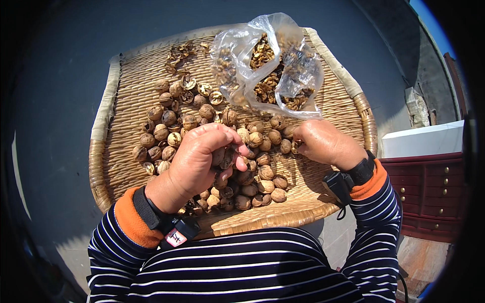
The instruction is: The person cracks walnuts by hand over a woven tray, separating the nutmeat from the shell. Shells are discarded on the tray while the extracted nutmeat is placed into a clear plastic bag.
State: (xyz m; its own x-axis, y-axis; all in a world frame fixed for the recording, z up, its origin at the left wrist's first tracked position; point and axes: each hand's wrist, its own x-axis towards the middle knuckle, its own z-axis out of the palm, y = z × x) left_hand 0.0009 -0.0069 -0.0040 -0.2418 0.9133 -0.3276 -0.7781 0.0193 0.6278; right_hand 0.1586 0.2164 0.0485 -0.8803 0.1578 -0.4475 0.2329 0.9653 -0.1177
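Observation:
My left hand is curled around dark walnuts, partly hidden by its fingers, above the middle of a heap of walnuts. To the right, my right hand is at the edge of the heap, its thumb and forefinger pinching a walnut piece; the other fingertips are out of sight. Whole nuts and a few opened shells lie on a woven wicker tray. Beyond my right hand, a clear plastic bag lies open with walnut kernels inside.
Broken shell pieces lie at the tray's far left. The tray's near rim is close to my striped shirt. A dark red cabinet with small round knobs stands at the right, near a white ledge. Each wrist carries a strapped black device.

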